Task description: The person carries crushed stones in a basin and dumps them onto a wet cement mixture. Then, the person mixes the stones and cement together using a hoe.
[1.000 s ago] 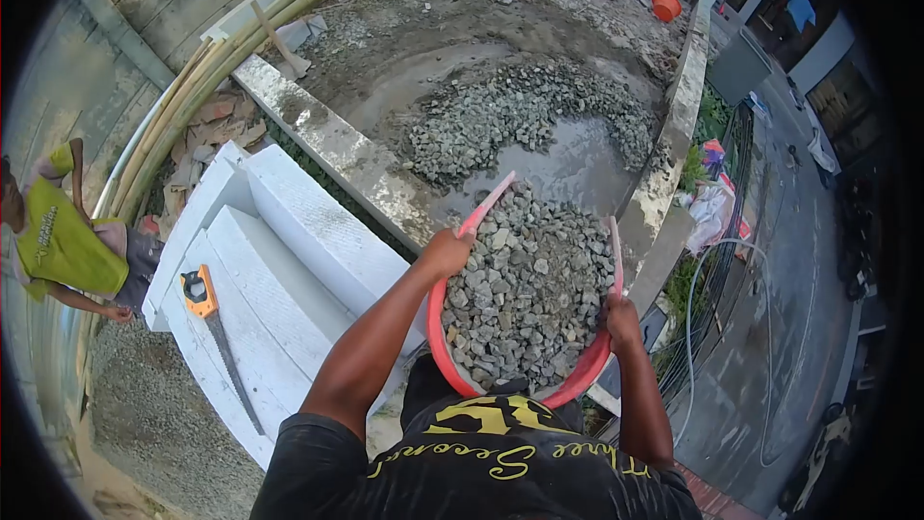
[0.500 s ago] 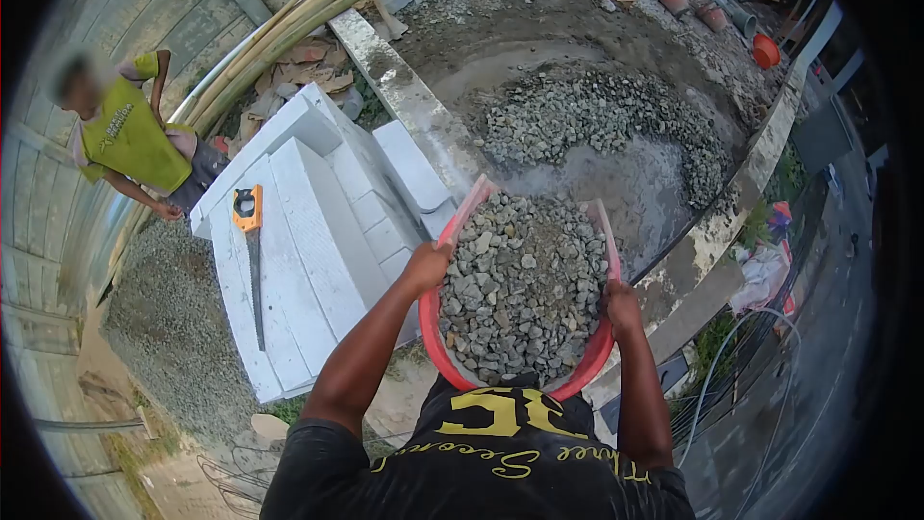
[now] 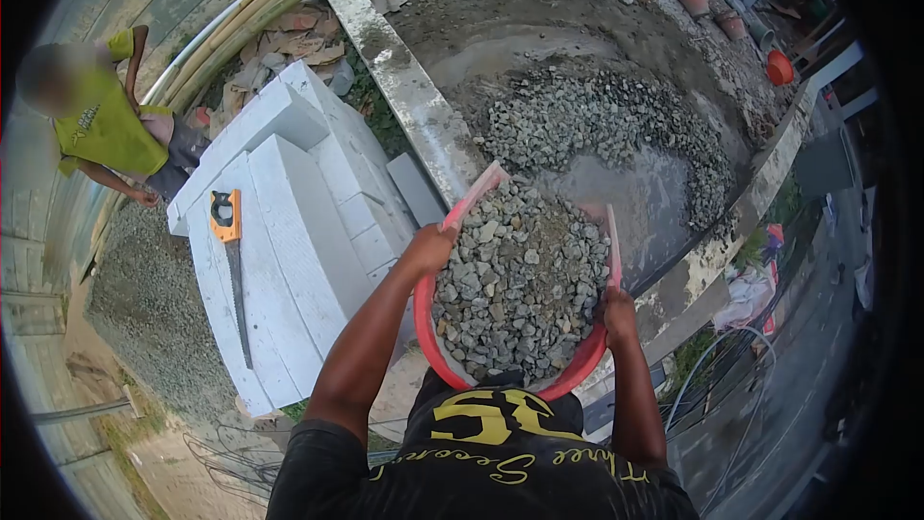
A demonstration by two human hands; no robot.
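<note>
Co-worker's head (image 3: 48,77) is blurred; stones (image 3: 510,279) (heaped) hide tub's (image 3: 423,320) bottom.

Yellow "Three Second" on a black shirt (image 3: 404,491), just on the near side of the red tub (image 3: 426,327).
The script lettering (image 3: 515,472) stands upside down in the view, "Three" toward the right of the tub and "Second" running left from it; between script and tub rim sit large yellow characters (image 3: 472,424), also upside down, the left one like a 5 or an S, the other too distorted to tell. Well left of the tub, a co-worker's yellow-green shirt (image 3: 115,140) carries small dark lettering, too blurred to read.
</note>
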